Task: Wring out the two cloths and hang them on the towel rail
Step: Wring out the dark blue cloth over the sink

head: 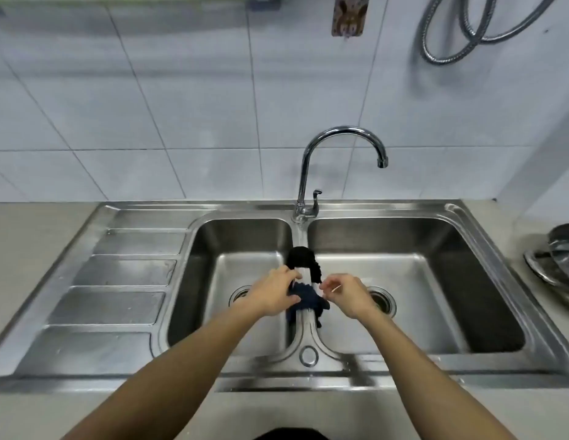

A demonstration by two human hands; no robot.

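— Both forearms reach over the sink's front rim [277, 379]; what is the left hand [273, 292] doing?
— Its fingers curl onto the dark blue cloth [305, 300] draped over the divider.
— And the black cloth [304, 258]?
— Just behind, astride the same divider.
— The right hand [345, 295]?
— Fingers bent at the blue cloth's edge; whether it pinches, I cannot tell.

Two cloths lie over the sink's divider: a black cloth [304, 258] farther back and a dark blue cloth [305, 300] nearer. Two hands reach in, the left hand [274, 292] and the right hand [346, 295]. The steel sink [134, 274] has two basins, two drains and one draining board. One tap [327, 154] stands behind. One coiled metal hose [467, 30] hangs on the wall, beside one wall hook [349, 15]. Stacked steel dishes [559, 258] sit on the desk; their number is unclear.
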